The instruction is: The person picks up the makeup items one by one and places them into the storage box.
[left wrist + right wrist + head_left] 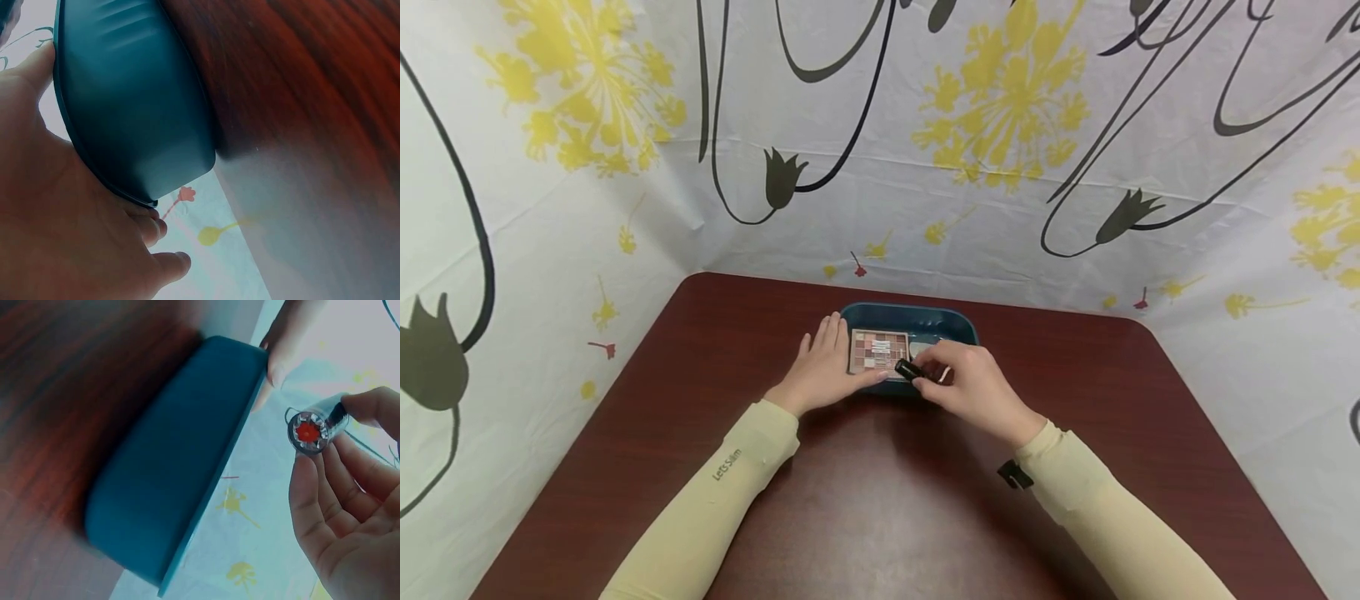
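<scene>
A teal tray point(898, 315) stands near the back of the table. Inside its left half lies a makeup palette point(867, 348) with rows of pink and brown squares. My left hand point(822, 367) rests along the tray's left rim, fingers straight, its thumb across the front rim. Over the tray's front right part, my right hand point(977, 390) pinches a short black lipstick tube point(907, 369) between thumb and fingers. In the right wrist view, the lipstick tube point(315, 430) turns a red-centred, silvery round end to the camera. A pale item point(920, 350) beside the palette is partly hidden by my right hand.
The dark reddish-brown table point(880, 500) reaches toward me and out to both sides of the tray. White cloth point(850, 117) with yellow flowers and dark stems hangs behind the table and along its sides. A black clip point(1015, 475) sits at my right sleeve.
</scene>
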`<state>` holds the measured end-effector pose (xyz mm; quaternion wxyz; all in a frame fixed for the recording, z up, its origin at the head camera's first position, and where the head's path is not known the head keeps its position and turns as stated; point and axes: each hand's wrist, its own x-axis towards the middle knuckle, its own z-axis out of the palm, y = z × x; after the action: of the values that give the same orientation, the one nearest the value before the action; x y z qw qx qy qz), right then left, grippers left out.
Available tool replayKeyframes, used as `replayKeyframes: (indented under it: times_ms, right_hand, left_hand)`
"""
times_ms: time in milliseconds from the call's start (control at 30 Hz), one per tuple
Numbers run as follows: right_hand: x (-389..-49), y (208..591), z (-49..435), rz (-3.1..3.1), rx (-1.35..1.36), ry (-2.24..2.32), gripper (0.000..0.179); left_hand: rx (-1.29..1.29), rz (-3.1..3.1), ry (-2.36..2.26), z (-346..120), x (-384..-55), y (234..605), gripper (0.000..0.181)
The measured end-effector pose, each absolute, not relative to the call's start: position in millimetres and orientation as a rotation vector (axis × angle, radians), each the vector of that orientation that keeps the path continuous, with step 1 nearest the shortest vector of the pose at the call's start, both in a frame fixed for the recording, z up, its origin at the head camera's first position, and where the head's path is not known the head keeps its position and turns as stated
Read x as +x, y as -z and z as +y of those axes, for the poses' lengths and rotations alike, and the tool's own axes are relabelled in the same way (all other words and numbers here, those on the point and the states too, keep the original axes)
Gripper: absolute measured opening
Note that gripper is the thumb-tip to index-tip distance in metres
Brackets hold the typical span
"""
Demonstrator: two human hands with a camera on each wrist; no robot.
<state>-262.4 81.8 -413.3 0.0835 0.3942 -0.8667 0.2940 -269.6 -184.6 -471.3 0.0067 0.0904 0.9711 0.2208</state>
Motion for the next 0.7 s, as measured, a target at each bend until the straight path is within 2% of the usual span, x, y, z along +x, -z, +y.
replayKeyframes:
  times_ms: [400, 700]
  right_hand:
    - [-287.4, 397.3, 70.1, -2.602, 1.051, -0.903, 0.018]
    - [-308.5, 403.8, 60.7, -2.793, 0.816, -0.823, 0.020]
  left_hand:
    - [0.301, 3.011, -0.720, -186.5, -270.0, 465.7, 0.119]
    - [0.307, 3.007, -0.728, -187.8, -269.3, 465.7, 0.120]
